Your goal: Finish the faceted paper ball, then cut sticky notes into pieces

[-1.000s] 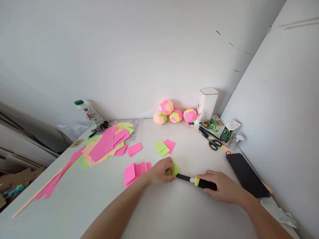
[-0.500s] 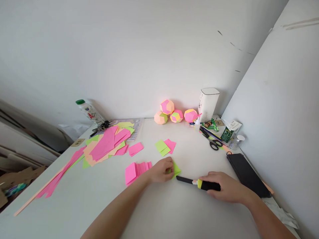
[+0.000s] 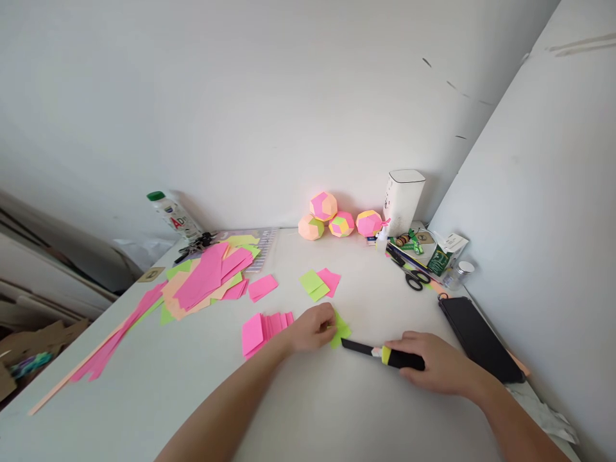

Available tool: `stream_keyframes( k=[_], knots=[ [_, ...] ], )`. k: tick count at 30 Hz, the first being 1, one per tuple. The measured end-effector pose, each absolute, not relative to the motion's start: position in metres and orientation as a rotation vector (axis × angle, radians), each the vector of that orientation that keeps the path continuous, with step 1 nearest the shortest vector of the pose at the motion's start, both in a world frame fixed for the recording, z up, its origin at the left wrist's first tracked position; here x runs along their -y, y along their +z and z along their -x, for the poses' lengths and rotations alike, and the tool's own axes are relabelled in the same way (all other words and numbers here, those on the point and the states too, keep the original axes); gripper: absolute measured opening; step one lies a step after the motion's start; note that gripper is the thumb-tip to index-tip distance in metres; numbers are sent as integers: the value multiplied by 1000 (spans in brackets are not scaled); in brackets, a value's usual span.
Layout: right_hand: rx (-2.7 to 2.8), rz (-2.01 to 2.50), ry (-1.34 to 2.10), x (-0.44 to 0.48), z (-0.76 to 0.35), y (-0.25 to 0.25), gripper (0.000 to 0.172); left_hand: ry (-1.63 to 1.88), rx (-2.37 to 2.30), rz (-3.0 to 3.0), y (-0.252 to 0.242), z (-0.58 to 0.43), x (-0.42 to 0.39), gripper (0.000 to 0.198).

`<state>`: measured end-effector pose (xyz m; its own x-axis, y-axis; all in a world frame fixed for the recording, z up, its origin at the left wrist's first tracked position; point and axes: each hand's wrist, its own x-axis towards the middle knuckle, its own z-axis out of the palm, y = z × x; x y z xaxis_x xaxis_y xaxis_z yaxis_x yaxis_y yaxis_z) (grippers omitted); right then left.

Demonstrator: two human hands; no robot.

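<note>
pinch on green paper piece (image 3: 342, 332) with left hand (image 3: 312, 328), fingers curled tight, mid white table (image 3: 308, 410) just beside pink stack (image 3: 262, 330). clamped around black cutter (image 3: 373, 350) with right hand (image 3: 436, 369), tip right at the paper's edge.

A white table set into a bare, pale corner.
The table (image 3: 144, 398) is placed against a plain back wall (image 3: 240, 96), which is met on the right by a side wall (image 3: 553, 192). A few dark scuffs (image 3: 448, 84) are seen near the join. Everything is lit softly and evenly. Cardboard pieces (image 3: 33, 340) are seen past the table's left edge.
</note>
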<state>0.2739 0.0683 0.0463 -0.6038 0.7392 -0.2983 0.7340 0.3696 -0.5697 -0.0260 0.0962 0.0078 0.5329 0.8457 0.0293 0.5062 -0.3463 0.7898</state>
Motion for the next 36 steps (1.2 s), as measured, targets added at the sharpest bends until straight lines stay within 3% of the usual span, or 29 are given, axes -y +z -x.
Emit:
stream_keyframes(
  k=[7, 10, 15, 20, 24, 36],
  knots=[
    [2628, 1415, 1003, -64, -273, 41, 54, 796, -1270, -1828, 2, 32, -100, 15],
    [2629, 1427, 996, -63, -273, 40, 55, 1059, -1398, -1809, 11, 39, -99, 16],
    [2607, 1428, 1015, -63, -274, 39, 55, 1434, -1317, -2262, 23, 44, -96, 15],
    [2621, 1424, 1008, -63, -272, 42, 55, 1044, -1016, -2868, 8, 31, -93, 18],
    [2627, 1415, 1008, -64, -272, 46, 56, 585, -984, -2667, 0, 23, -91, 11],
    [2607, 1387, 1047, -68, -278, 48, 55, 498, -1008, -2246, 9, 29, -92, 28]
  ],
)
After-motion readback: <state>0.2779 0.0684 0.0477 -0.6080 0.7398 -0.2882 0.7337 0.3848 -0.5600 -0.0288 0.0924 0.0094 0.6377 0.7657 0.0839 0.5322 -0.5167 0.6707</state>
